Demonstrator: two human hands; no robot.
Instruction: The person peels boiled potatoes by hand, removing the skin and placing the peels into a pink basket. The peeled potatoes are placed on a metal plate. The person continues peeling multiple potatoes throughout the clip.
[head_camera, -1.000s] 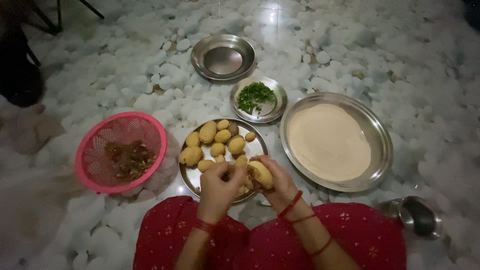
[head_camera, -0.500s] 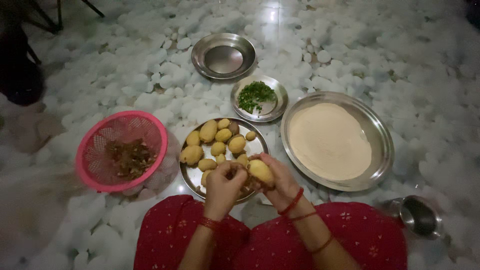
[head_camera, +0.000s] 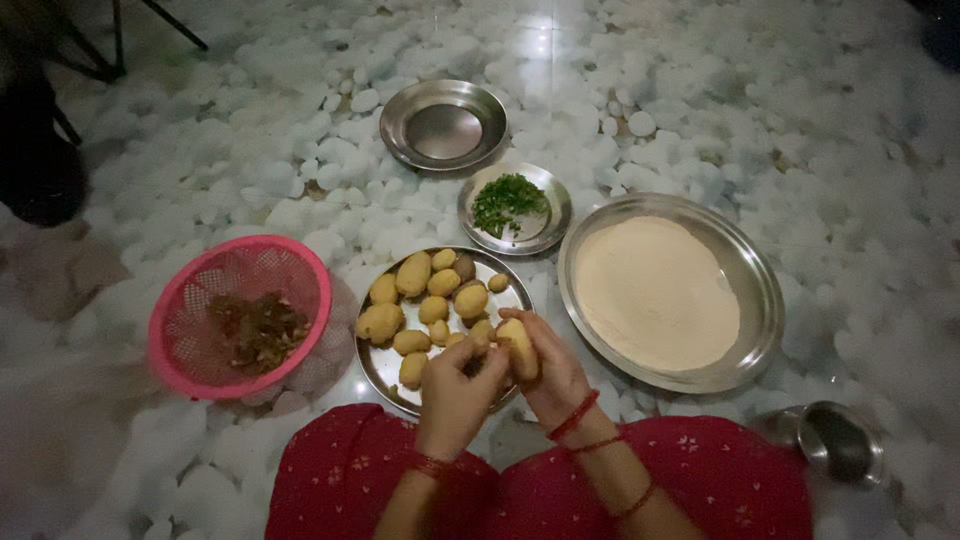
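Nearest, the person sat on the floor in red cloth, both hands raised over the near rim of a steel plate (head_camera: 378, 362). The right hand (head_camera: 548, 372) was curled around a peeled potato (head_camera: 517, 346), holding it upright. The left hand (head_camera: 455, 392) was bunched, its fingertips against that potato's left side; whether it pinched skin or only touched was hard to tell in the dim light. At twelve o'clock from the hands, more potatoes (head_camera: 430, 295) lay heaped on the plate. At nine o'clock stood a pink basket (head_camera: 192, 304) holding dark peelings. At two o'clock sat a wide tray of flour (head_camera: 655, 292). Farther off were a small dish of chopped greens (head_camera: 512, 205) and an empty steel bowl (head_camera: 443, 126).
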